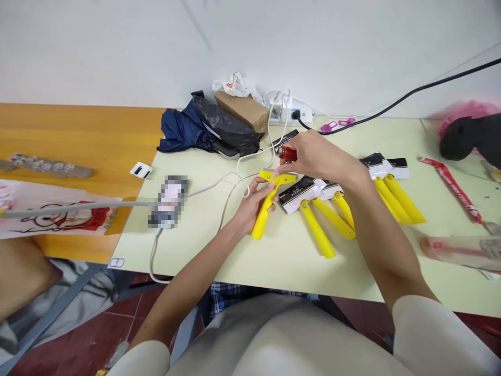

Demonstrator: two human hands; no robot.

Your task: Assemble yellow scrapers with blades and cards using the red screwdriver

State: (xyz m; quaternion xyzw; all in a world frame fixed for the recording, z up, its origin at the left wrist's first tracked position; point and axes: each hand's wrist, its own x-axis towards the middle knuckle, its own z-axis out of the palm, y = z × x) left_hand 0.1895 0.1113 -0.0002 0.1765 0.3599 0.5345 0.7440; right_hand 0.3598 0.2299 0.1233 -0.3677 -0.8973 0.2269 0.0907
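Observation:
My left hand [249,210] is closed around the handle of a yellow scraper [263,218]. The scraper's wide head points away from me, and a metal strip lies along its far edge. Above that head, my right hand [315,154] grips a tool with a red translucent handle [288,153], apparently a screwdriver. Its lower end is hidden by my fingers, so I cannot tell whether it touches the scraper. Several more yellow scrapers [319,230] lie to the right, with black and white cards [299,192] at their heads, partly behind my right forearm.
A white cable [230,183] loops across the pale table [188,245] to a blurred-out phone [170,201]. At the back are a dark blue bag [178,128], a cardboard box [245,109] and a power strip [303,112]. A red wrapper [450,185] and a bottle [457,246] lie right.

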